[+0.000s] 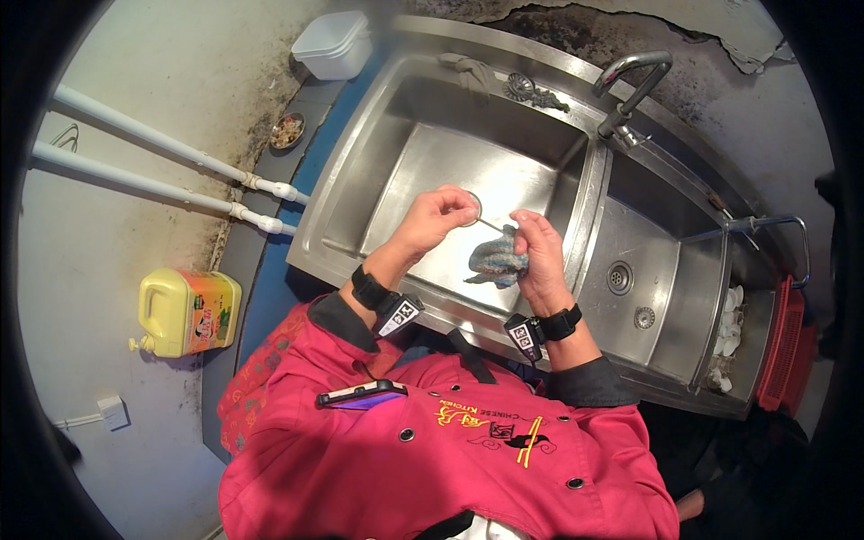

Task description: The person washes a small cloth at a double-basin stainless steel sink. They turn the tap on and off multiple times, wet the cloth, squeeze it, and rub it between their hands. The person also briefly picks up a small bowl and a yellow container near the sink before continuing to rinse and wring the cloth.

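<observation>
Over the large steel sink basin (439, 158), my left hand (439, 214) pinches one end of a thin utensil (490, 225). A round metallic shape shows beside those fingertips; I cannot tell whether it is part of the utensil or the drain behind. My right hand (540, 253) grips a crumpled blue-and-grey striped cloth (498, 262), which hangs below the fingers. The utensil's other end runs into the cloth and is hidden there. Both hands are above the basin floor, close together.
A chrome faucet (631, 94) rises behind the basins. On the rear ledge lie a grey rag (469, 71) and a sink strainer (519, 86). White dishes (729, 331) fill the far-right compartment beside a red basket (783, 344). Left are a yellow jug (185, 314), white tubs (334, 47) and a small bowl (288, 131).
</observation>
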A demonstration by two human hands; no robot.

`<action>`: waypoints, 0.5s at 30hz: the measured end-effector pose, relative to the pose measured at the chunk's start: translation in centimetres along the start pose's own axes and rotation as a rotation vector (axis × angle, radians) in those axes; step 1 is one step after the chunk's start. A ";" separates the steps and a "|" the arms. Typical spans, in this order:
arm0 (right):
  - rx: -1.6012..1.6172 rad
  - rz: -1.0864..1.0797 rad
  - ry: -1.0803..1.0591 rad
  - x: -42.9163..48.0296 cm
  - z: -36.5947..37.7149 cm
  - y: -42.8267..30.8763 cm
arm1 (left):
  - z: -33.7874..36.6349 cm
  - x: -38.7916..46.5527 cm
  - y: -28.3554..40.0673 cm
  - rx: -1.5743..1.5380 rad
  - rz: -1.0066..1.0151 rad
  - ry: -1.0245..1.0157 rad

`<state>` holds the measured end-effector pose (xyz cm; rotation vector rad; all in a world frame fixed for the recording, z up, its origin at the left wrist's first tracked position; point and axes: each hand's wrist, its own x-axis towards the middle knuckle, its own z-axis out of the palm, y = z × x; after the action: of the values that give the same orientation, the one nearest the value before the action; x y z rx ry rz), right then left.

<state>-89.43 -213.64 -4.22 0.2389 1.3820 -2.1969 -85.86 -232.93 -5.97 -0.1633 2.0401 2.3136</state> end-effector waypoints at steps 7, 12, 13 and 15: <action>-0.022 0.012 0.010 0.1 -0.5 0.5 | -0.6 -0.5 0.4 -0.050 -0.029 0.051; -0.088 -0.024 0.054 0.6 -2.2 1.3 | -3.1 -0.6 0.4 0.020 -0.032 0.147; -0.089 -0.018 0.072 0.8 -2.7 1.5 | -3.8 -0.6 0.4 0.055 -0.030 0.174; -0.091 -0.036 0.081 1.0 -3.6 2.0 | -5.7 -0.7 0.5 0.138 -0.023 0.234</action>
<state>-89.66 -211.52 -7.84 0.2748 1.5371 -2.1687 -84.97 -238.61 -6.08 -0.4682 2.2805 2.2227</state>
